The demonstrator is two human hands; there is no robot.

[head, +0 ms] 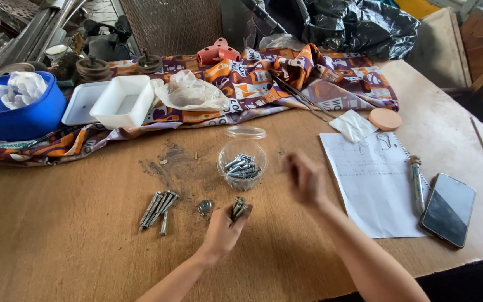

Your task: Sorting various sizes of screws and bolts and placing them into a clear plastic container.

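Observation:
My left hand (223, 230) rests on the wooden table (57, 223) and pinches a small bunch of metal bolts (238, 207) at its fingertips. My right hand (304, 178) hovers blurred to the right of a clear plastic jar (242, 158) that holds several bolts; whether the hand holds anything cannot be told. A loose pile of long screws (158, 208) lies left of my left hand. A single round nut or washer (204, 207) sits between the screws and the bolts.
A sheet of paper (373, 184), a pen-like tool (417, 183) and a dark phone (449, 208) lie at the right. Patterned cloth (264, 84), a white tray (123, 102), a blue bowl (20, 114) and a plastic bag (191, 92) line the back.

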